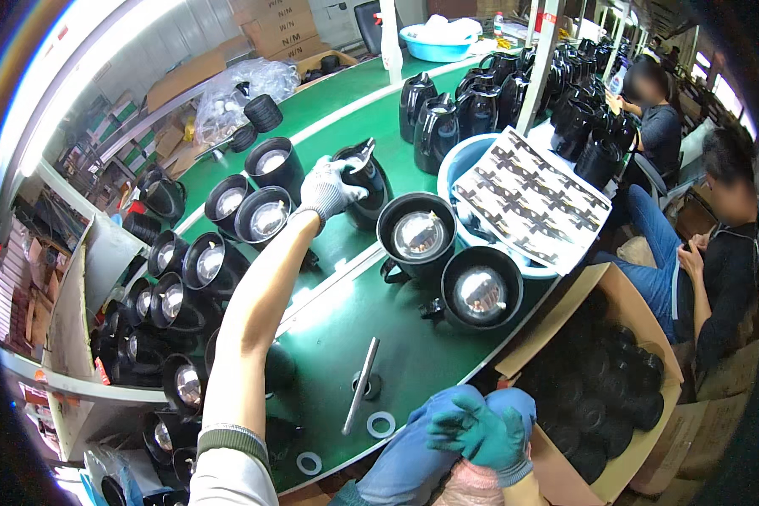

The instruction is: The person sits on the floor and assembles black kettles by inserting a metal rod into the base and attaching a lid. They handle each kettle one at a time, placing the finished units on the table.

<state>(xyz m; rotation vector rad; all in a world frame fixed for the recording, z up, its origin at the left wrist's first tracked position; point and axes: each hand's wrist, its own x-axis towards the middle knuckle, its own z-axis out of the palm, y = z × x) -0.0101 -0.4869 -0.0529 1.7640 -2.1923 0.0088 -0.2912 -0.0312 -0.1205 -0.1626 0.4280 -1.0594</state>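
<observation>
My left hand (pixel 329 192), in a pale grey glove, reaches across the green workbench with its fingers closed around the upper part of a black jug (pixel 376 196). That jug stands upright, its spout end up. In front of it are a black jug (pixel 416 236) and another jug (pixel 481 288), open ends up, each showing a shiny silver dome inside. My right hand (pixel 483 434), in a green glove, is over my lap with its fingers apart and nothing in them. Near it on the bench are a metal rod (pixel 361 386) and a white ring (pixel 381 424).
Several silver-domed jugs (pixel 204 260) crowd the left side. A light blue basin (pixel 449 169) carries a patterned sheet (pixel 531 198); finished-looking black jugs (pixel 436 133) stand behind. An open cardboard box (pixel 666 384) of black round parts is at right, beside two seated people (pixel 725 270).
</observation>
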